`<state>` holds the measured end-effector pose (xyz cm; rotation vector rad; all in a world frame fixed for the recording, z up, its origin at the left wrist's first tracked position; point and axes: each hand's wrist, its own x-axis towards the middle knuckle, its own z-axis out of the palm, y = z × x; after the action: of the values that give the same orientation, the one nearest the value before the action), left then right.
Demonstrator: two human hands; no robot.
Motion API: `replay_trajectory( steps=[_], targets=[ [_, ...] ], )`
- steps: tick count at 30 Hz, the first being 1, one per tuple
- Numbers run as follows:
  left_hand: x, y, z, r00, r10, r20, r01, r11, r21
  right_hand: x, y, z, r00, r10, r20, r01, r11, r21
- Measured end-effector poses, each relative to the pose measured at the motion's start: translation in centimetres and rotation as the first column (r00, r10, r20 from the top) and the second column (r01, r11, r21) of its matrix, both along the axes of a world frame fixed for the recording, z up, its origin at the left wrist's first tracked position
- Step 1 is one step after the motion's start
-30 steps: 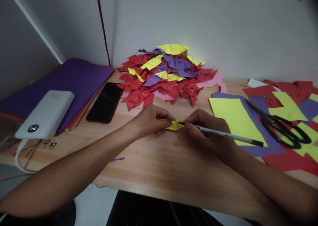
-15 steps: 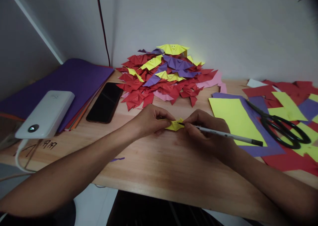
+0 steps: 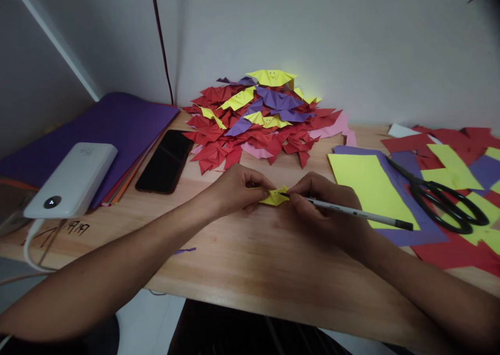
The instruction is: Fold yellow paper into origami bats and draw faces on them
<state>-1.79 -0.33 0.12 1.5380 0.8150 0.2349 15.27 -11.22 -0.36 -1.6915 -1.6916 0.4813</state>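
Near the middle of the table, my left hand point(image 3: 238, 189) pinches a small folded yellow paper bat point(image 3: 275, 197) between thumb and fingers. Small dark marks like eyes show on the bat, and part of it is hidden by my fingers. My right hand point(image 3: 328, 204) grips a pen point(image 3: 351, 212) with a pale grey barrel and black ends. The pen's tip is at the right side of the yellow bat; whether it touches the paper I cannot tell. Behind my hands rises a heap of folded paper bats point(image 3: 279, 101) in red, purple, yellow and pink.
At right lie black-handled scissors point(image 3: 445, 199), a yellow sheet point(image 3: 363, 183) on purple paper, and scattered paper scraps point(image 3: 453, 251). At left are a phone point(image 3: 166, 160), a white power bank point(image 3: 74, 180) with a cable, and stacked coloured paper point(image 3: 128, 115). A purple sliver point(image 3: 185, 250) lies near the front edge.
Almost nothing differs. Both hands, the yellow bat and the pen stay in nearly the same place. The lit digits on the power bank look different.
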Motion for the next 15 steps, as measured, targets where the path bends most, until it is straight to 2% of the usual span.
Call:
replay_trajectory(
  steps=[15],
  targets=[
    [-0.08, 0.04, -0.19, 1.000, 0.000, 0.008, 0.000, 1.000, -0.013, 0.09, 0.02, -0.17, 1.000, -0.017, 0.005, 0.017, 1.000, 0.000]
  ],
)
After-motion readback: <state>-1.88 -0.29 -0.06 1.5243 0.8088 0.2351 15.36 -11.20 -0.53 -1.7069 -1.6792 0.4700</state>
